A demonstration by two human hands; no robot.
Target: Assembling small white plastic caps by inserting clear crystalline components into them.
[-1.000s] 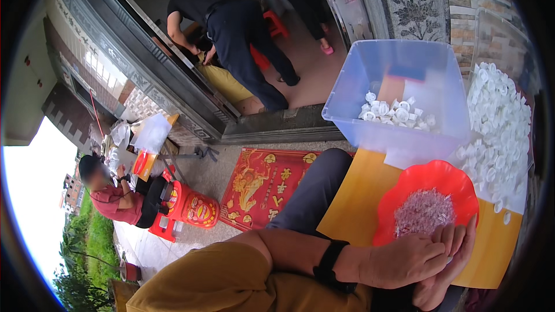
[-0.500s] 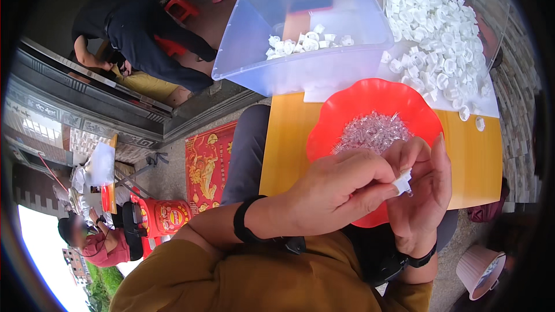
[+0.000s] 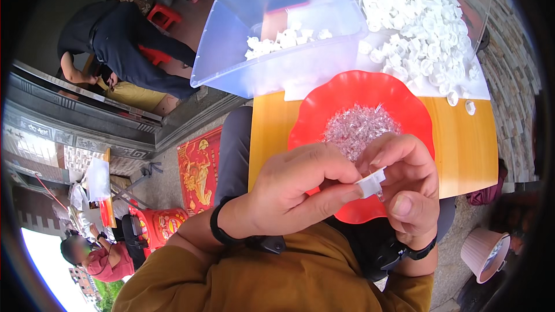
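Observation:
My left hand [image 3: 306,182] pinches a small white plastic part [image 3: 372,183] between thumb and forefinger, over the near side of a red scalloped bowl [image 3: 306,121]. Close against that part, my right hand [image 3: 407,182] is curled, its fingertips by the part's far edge. Bits of something clear show between its fingers, too small to make out. In the bowl lies a heap of thin clear plastic pieces [image 3: 361,130].
A translucent bin [image 3: 231,72] holding some white parts [image 3: 283,40] stands at the back left of the wooden table [image 3: 465,150]. A large pile of white parts [image 3: 422,29] lies at the back right. A pink basket [image 3: 483,254] is at lower right; people [image 3: 127,40] work at left.
Both hands have shifted slightly left in the picture, along with the whole scene. The white part is turned so more of its side shows, and my right fingers have curled in around it.

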